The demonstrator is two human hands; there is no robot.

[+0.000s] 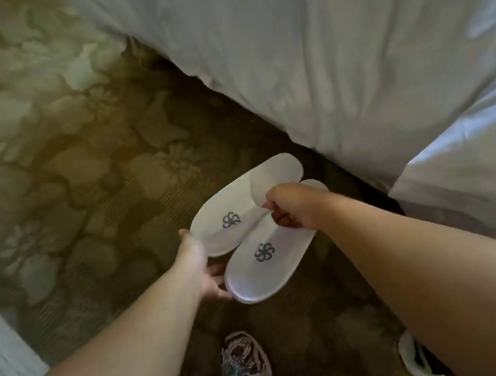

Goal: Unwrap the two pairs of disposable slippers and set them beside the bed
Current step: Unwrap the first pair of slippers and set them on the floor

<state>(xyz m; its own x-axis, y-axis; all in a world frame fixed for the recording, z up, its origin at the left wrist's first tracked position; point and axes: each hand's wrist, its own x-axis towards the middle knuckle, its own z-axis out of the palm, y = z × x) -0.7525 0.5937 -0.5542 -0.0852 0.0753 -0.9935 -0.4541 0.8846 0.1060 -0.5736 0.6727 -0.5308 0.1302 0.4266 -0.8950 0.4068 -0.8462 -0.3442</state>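
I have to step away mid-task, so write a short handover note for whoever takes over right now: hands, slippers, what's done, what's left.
Left hand: supports the toe ends of the slipper pair from below.
Right hand: pinches the pair near its middle, between the two slippers.
Slippers: one white logo pair, no wrapper visible on it, held above the carpet close to the bed.
Done: this pair looks unwrapped.
Left: set it down beside the bed; the second pair is not in view, so find, unwrap and place it.
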